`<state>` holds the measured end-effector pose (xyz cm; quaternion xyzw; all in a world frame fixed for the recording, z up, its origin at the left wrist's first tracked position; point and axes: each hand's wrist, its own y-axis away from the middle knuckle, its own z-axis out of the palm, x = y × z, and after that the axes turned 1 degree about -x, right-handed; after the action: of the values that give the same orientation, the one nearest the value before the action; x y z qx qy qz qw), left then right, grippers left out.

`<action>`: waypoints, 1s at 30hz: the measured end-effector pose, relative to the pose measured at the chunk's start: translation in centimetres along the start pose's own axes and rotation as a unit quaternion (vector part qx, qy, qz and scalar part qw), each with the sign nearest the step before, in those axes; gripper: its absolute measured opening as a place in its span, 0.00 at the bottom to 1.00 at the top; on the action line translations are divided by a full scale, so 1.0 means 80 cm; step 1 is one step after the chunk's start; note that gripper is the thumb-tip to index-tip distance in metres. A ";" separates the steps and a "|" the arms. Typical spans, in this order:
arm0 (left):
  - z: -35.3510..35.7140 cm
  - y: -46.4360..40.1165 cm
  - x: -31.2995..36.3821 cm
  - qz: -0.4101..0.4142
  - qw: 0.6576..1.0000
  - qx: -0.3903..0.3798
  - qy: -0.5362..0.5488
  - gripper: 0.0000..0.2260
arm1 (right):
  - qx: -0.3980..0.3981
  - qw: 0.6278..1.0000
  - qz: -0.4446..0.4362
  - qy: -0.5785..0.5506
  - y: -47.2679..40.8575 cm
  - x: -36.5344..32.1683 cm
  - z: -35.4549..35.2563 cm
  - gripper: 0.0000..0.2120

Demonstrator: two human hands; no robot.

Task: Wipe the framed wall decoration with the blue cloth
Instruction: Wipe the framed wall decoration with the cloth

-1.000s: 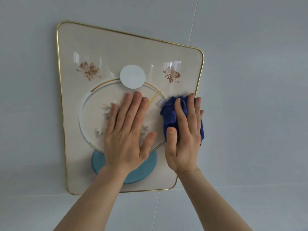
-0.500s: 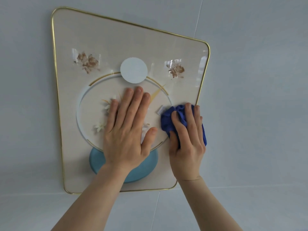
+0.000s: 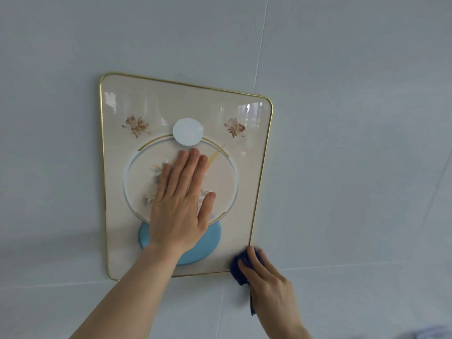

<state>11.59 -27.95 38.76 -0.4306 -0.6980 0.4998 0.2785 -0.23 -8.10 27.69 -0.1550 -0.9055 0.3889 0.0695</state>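
1. Bunched under my right hand (image 3: 269,285), the blue cloth (image 3: 238,267) was held by fingers curled down over it, thumb side toward the frame; a strip of the cloth hung out below the palm.
2. That cloth was pressed against the bottom right corner of the framed wall decoration (image 3: 115,216), covering the spot where the gold edge (image 3: 265,152) turned, and part of it lay over the wall just outside the frame.
3. My left hand (image 3: 181,204) was spread flat and open on the glossy face, gripping nothing, fingers together and pointing up, thumb angled out to the right.
4. It rested inside the large pale ring (image 3: 236,177) at the middle of the picture, hiding most of the white flowers (image 3: 149,198) printed there; its heel overlapped the blue disc (image 3: 210,243) at the ring's base.
5. Above my fingertips I saw the white circle (image 3: 188,131) sitting on the top of the ring, near them but not touching.
6. Two brown flower prints flanked it, one upper left (image 3: 136,125) and one upper right (image 3: 234,127), both well apart from either hand.
7. Window-like reflections streaked the upper part of the panel.
8. The decoration hung on a pale grey tiled wall (image 3: 354,118), with a horizontal joint running just behind its lower edge and a vertical joint rising above its right side.
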 end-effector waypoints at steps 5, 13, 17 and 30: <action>-0.013 -0.001 0.001 -0.001 0.999 -0.032 -0.004 0.29 | 0.021 0.939 0.247 -0.237 -0.012 -0.001 -0.044 0.20; -0.007 0.001 -0.004 0.003 0.999 -0.030 -0.009 0.29 | 0.284 0.872 0.172 -0.359 -0.194 -0.031 -0.161 0.15; 0.000 0.002 -0.009 0.012 1.000 -0.021 -0.016 0.29 | 0.316 0.916 0.068 -0.237 -0.257 -0.051 -0.152 0.19; 0.036 0.004 -0.019 0.026 0.997 0.053 -0.045 0.29 | 0.413 0.907 0.005 -0.083 -0.305 -0.058 -0.062 0.23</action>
<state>10.05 -30.58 37.55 -0.4097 -0.6710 0.5624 0.2561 -0.21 -22.14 48.79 -0.0838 -0.6655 0.7400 0.0498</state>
